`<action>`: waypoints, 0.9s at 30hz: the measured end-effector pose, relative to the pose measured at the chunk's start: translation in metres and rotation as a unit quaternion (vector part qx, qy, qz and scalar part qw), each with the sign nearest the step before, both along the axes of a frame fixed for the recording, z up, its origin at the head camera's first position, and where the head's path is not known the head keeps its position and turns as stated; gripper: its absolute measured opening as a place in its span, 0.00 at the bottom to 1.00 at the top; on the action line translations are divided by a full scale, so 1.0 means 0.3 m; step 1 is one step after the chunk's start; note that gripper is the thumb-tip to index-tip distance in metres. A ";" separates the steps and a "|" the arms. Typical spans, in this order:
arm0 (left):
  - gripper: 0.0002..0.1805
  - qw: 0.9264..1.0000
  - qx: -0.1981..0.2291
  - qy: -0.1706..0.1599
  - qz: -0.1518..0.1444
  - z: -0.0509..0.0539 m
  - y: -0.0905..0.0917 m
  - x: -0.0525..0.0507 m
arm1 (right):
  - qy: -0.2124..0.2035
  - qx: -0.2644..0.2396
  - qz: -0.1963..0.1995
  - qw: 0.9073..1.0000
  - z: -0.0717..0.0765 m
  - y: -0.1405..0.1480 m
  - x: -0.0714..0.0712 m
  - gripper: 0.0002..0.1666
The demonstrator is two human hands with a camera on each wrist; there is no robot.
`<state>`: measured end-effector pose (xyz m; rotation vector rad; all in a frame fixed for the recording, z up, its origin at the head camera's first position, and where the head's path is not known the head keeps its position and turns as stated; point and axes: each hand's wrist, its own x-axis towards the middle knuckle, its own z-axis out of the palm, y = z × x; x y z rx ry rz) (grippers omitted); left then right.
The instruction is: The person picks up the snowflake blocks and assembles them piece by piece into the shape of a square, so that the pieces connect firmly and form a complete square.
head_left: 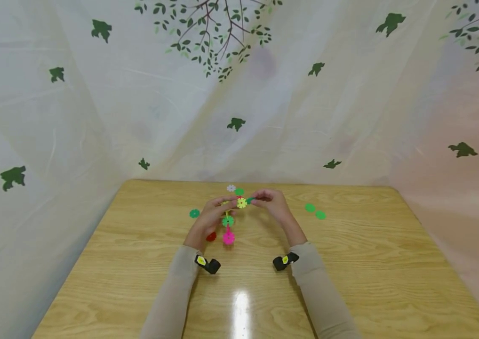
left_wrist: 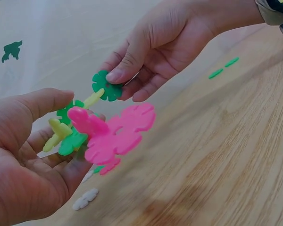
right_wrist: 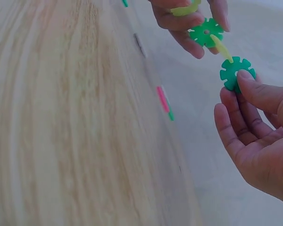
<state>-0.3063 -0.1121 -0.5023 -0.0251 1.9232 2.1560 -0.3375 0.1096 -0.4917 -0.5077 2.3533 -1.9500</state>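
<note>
Left wrist view: joined plastic pieces, a pink flower piece (left_wrist: 125, 134) and a light green piece (left_wrist: 71, 142) among them, are gripped above the table by the left hand (left_wrist: 26, 160). A dark green disc (left_wrist: 111, 92) is pinched by the right hand (left_wrist: 158, 44); its edge is met by a thin yellow piece (left_wrist: 94, 98). Judged likely trouble: the pink end, jutting clear of the fingers, could be worked loose by its own weight or by a twist.

Right wrist view: yellow piece seen against the dark green disc's rim; full seating in a slot cannot be told. If pushed at a slant, the joint might be sprung and the disc dropped.

Head view: a red piece (head_left: 211, 237) is noted just beside the left wrist; it could be nudged by a lowered arm. Surface: wood-grained table (head_left: 392, 282), marked by a glare patch (head_left: 241, 310). Strewn on it: a teal disc (head_left: 195, 213) to the left, a white piece (head_left: 231, 188) at the back, two green discs (head_left: 321, 215) to the right. Room: table backed by pale cloth (head_left: 290, 141), printed with leafy branches (head_left: 222, 33) and dark green shapes.
</note>
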 end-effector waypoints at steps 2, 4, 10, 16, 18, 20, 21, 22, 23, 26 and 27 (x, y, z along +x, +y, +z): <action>0.21 1.000 0.002 -0.001 0.001 0.000 0.001 -0.001 | 0.001 -0.004 0.002 1.000 -0.001 0.000 0.001 0.10; 0.21 1.000 0.003 -0.001 0.002 -0.001 0.003 -0.002 | 0.004 -0.006 0.000 1.000 -0.002 0.000 0.003 0.11; 0.18 1.000 0.015 -0.002 0.000 -0.004 0.016 -0.003 | 0.008 -0.020 -0.024 0.999 -0.002 0.000 0.006 0.11; 0.19 0.999 0.033 0.001 -0.004 -0.001 0.023 -0.002 | 0.011 -0.032 -0.027 0.999 0.005 -0.001 0.008 0.09; 0.20 0.999 0.047 0.001 0.000 0.004 0.028 0.001 | 0.018 -0.031 -0.024 0.999 0.004 -0.003 0.009 0.09; 0.21 0.998 0.055 0.004 0.006 0.008 0.033 0.005 | 0.023 -0.026 -0.023 0.999 0.004 -0.008 0.011 0.10; 0.21 0.998 0.059 0.005 0.010 0.009 0.036 0.007 | 0.025 -0.025 -0.022 0.999 0.004 -0.010 0.014 0.10; 0.22 0.998 0.062 0.006 0.014 0.010 0.039 0.009 | 0.022 -0.023 -0.020 0.999 0.005 -0.013 0.015 0.10; 0.22 0.998 0.064 0.006 0.017 0.009 0.041 0.011 | 0.017 -0.022 -0.017 0.999 0.005 -0.016 0.015 0.10; 0.21 0.998 0.054 0.011 0.025 0.010 0.043 0.016 | 0.005 -0.026 -0.007 1.000 0.011 -0.021 0.019 0.09; 0.21 0.998 0.052 0.012 0.026 0.012 0.044 0.017 | 0.002 -0.027 -0.004 1.000 0.011 -0.022 0.020 0.09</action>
